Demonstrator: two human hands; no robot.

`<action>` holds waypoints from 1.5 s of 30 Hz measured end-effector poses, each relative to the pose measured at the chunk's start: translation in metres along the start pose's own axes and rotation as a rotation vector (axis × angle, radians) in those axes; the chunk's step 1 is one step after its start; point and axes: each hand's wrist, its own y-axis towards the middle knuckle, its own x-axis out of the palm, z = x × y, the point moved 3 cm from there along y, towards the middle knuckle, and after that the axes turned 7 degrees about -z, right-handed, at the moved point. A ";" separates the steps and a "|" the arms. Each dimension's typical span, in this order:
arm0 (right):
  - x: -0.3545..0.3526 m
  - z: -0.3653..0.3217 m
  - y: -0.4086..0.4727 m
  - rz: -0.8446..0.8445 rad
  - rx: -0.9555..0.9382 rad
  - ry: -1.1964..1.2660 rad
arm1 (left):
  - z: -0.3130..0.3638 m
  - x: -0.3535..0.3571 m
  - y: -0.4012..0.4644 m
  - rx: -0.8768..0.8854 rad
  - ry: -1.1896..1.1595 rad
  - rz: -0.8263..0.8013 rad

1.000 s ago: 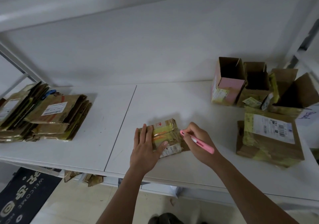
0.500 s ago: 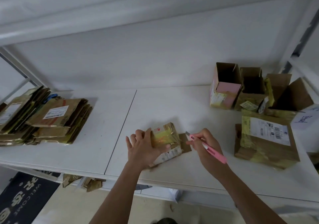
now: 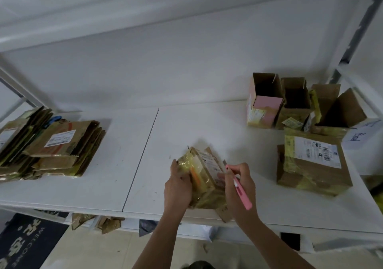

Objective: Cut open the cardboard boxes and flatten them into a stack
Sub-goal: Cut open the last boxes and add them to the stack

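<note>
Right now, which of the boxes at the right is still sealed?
The large taped box nearest the table's front edge, label up. The three boxes behind it stand open at the top.

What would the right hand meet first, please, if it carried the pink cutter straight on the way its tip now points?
Most likely the small taped box. The right hand holds the pink cutter with its tip aimed up and left, right at that box's labelled face, which the left hand grips. Depth is hard to judge.

I'm looking at a parcel storeroom: white metal shelving (image 3: 356, 20), labelled shipping boxes (image 3: 315, 161), flattened cardboard stack (image 3: 62, 150).
</note>
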 end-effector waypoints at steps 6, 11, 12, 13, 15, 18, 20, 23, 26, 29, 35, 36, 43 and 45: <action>-0.001 0.001 0.036 0.032 0.009 0.106 | 0.009 -0.006 -0.013 -0.084 0.005 0.024; -0.014 0.010 0.051 0.096 -0.020 0.062 | -0.008 -0.013 -0.001 -0.041 0.167 0.024; -0.017 0.012 0.048 0.140 -0.033 0.060 | -0.009 -0.012 0.000 -0.009 0.094 0.018; -0.019 0.013 0.043 0.178 -0.050 0.071 | -0.009 -0.011 0.001 0.008 0.055 0.015; -0.018 0.015 0.030 0.199 -0.071 0.123 | -0.007 -0.010 -0.002 0.018 -0.019 0.025; -0.011 0.013 0.020 0.167 -0.081 0.159 | 0.000 -0.016 -0.005 -0.024 -0.023 0.093; -0.008 0.011 0.024 0.120 -0.090 0.160 | 0.001 -0.021 -0.005 -0.022 0.160 0.141; -0.001 0.016 0.029 -0.038 -0.049 0.112 | -0.002 -0.014 -0.005 0.050 0.437 0.109; 0.005 0.029 0.025 -0.114 0.020 0.061 | -0.013 0.003 0.002 0.249 0.598 -0.033; -0.003 0.033 0.021 -0.038 0.037 0.091 | -0.023 0.000 0.015 0.363 0.403 -0.108; -0.016 0.014 0.007 0.002 -0.155 0.129 | -0.026 0.001 0.025 0.327 0.326 -0.106; -0.015 0.011 0.007 -0.017 -0.165 0.117 | -0.025 0.003 0.024 0.334 0.338 -0.094; -0.011 0.011 0.015 -0.135 -0.168 -0.130 | -0.024 0.005 0.021 0.350 0.332 -0.065; -0.013 0.006 0.017 -0.163 -0.203 -0.217 | -0.023 0.005 0.021 0.351 0.327 -0.048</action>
